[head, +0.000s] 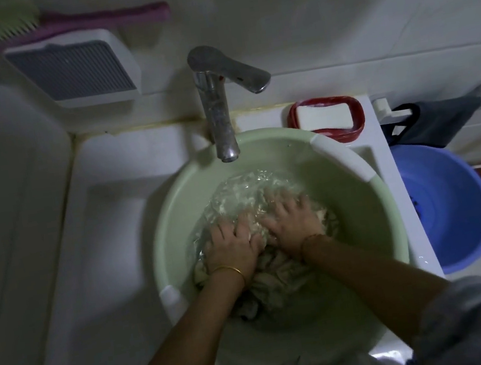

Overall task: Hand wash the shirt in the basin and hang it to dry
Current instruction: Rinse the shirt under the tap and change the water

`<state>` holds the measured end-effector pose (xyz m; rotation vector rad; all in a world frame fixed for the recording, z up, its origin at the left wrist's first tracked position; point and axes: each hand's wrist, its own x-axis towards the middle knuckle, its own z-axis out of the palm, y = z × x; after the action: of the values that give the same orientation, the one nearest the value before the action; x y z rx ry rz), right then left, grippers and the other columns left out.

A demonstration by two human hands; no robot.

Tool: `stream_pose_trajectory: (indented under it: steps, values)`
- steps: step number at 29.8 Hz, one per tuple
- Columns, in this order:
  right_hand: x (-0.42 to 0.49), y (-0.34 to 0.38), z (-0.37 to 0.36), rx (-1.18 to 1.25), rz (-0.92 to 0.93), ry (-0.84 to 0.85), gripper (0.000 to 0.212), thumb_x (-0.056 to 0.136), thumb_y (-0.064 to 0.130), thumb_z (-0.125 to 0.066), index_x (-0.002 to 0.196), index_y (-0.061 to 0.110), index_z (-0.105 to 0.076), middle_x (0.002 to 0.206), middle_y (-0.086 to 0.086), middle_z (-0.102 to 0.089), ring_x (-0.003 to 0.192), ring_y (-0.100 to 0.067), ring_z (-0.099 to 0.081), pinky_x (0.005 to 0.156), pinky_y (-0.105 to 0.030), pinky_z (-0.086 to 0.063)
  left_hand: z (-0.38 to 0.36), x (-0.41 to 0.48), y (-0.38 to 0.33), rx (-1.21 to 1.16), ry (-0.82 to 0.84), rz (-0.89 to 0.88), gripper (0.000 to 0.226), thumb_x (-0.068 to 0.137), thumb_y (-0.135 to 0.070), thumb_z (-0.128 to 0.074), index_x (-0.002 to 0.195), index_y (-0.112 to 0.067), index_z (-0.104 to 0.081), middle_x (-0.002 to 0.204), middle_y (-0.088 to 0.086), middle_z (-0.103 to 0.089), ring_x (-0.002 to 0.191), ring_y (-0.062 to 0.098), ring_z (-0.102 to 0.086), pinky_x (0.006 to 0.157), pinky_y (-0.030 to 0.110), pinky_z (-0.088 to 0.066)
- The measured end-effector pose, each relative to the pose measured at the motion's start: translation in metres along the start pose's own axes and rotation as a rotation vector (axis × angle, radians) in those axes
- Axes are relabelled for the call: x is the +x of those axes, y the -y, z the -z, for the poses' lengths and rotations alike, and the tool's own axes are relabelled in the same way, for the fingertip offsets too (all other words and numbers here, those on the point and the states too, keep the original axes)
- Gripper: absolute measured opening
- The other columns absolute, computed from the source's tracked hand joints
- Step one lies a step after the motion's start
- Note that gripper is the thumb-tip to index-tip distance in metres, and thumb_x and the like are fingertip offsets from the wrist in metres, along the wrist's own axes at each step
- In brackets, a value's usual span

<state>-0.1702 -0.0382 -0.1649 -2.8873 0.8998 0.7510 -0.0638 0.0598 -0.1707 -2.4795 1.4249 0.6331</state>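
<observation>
Left hand (232,245) and right hand (292,221), each grip pressed onto the soaked shirt (277,279), in the green basin (372,225).

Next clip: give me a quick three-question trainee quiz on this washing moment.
1. True or false: water is running from the faucet.
2. What lies in the red soap dish? A) a sponge B) a white soap bar C) nothing
3. Where are both hands?

Key:
1. False; no stream shows.
2. B, a white soap bar.
3. The left hand and right hand press side by side on the shirt in the water of the green basin.
</observation>
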Motion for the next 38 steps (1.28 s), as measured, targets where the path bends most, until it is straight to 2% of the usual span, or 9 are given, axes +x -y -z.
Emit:
stream_pose_trajectory:
  steps: [2,8,12,15,20,23,27,33,38]
  values:
    - [0.000,-0.004,-0.001,0.072,-0.129,-0.043,0.058,0.099,0.037,-0.034,0.148,0.037,-0.003,0.158,-0.010,0.002,0.140,-0.040,-0.011,0.101,-0.056,-0.030,0.001,0.002,0.002,-0.119,-0.015,0.015,0.068,0.092,-0.062,-0.003,0.148,-0.026,-0.018,0.145,0.017,-0.026,0.125,0.037,-0.031,0.103,0.044,-0.031]
    - [0.001,0.026,0.024,0.990,-0.428,-0.119,0.032,0.091,0.027,-0.053,0.124,0.024,-0.052,0.129,-0.012,-0.052,0.102,-0.027,-0.058,0.084,-0.030,-0.047,0.032,0.022,0.004,-1.471,-0.140,0.412,0.040,0.091,-0.035,-0.053,0.120,-0.008,-0.057,0.122,0.015,-0.057,0.083,0.017,-0.058,0.068,0.019,-0.053]
    - [-0.044,0.038,0.061,0.993,-0.320,-0.296,0.033,0.084,0.052,-0.058,0.099,0.023,-0.065,0.102,0.000,-0.056,0.087,-0.021,-0.057,0.071,-0.029,-0.043,0.051,0.017,0.002,-1.975,0.262,0.518,0.054,0.090,-0.051,-0.044,0.099,-0.002,-0.065,0.094,0.015,-0.066,0.077,0.026,-0.065,0.072,0.030,-0.056]
    - [-0.054,0.040,0.089,0.855,-0.301,-0.434,0.036,0.089,0.053,-0.051,0.074,0.021,-0.057,0.086,0.002,-0.054,0.074,-0.018,-0.052,0.058,-0.028,-0.035,0.055,0.000,-0.009,-1.893,0.394,0.401,0.056,0.102,-0.031,-0.027,0.066,-0.011,-0.064,0.064,0.005,-0.062,0.053,0.014,-0.061,0.050,0.013,-0.047]
    - [-0.023,0.015,0.095,0.846,-0.373,-0.232,0.044,0.094,0.051,-0.043,0.063,0.021,-0.047,0.070,-0.002,-0.057,0.069,-0.023,-0.060,0.062,-0.030,-0.051,0.047,-0.003,-0.024,-1.525,0.251,0.379,0.034,0.102,-0.030,-0.034,0.101,-0.008,-0.059,0.095,0.020,-0.062,0.084,0.023,-0.057,0.077,0.025,-0.051]
    - [-0.010,-0.017,0.089,0.779,-0.341,0.025,0.042,0.090,0.057,-0.046,0.075,0.019,-0.056,0.081,-0.003,-0.057,0.077,-0.021,-0.054,0.069,-0.029,-0.044,0.061,0.000,-0.018,-1.335,0.317,0.234,0.025,0.102,-0.024,-0.035,0.106,-0.009,-0.055,0.089,0.006,-0.055,0.084,0.021,-0.053,0.073,0.021,-0.044]
    - [-0.011,-0.030,0.085,0.646,-0.370,0.073,0.045,0.093,0.040,-0.052,0.128,0.015,-0.037,0.125,-0.014,-0.045,0.108,-0.033,-0.051,0.087,-0.044,-0.046,0.067,0.012,0.008,-1.050,-0.084,0.287,0.020,0.091,-0.032,-0.055,0.085,-0.013,-0.053,0.087,0.009,-0.051,0.090,0.023,-0.054,0.081,0.031,-0.044]
    - [-0.044,-0.013,0.088,0.390,-0.334,-0.081,0.037,0.092,0.013,-0.047,0.129,0.011,-0.041,0.130,-0.015,-0.043,0.114,-0.034,-0.046,0.085,-0.041,-0.047,0.054,-0.005,0.006,-0.194,-0.051,-0.065,0.073,0.074,-0.057,-0.064,0.130,-0.022,-0.033,0.133,0.007,-0.028,0.125,0.028,-0.028,0.102,0.039,-0.033]
    - [-0.048,0.021,0.051,0.473,-0.135,0.330,0.060,0.087,0.042,-0.055,0.138,0.020,-0.031,0.142,-0.018,-0.024,0.130,-0.040,-0.031,0.104,-0.046,-0.037,0.048,0.009,0.012,-0.478,-0.034,-0.045,0.040,0.088,-0.028,-0.062,0.124,-0.016,-0.055,0.119,0.014,-0.060,0.106,0.029,-0.057,0.089,0.033,-0.045]
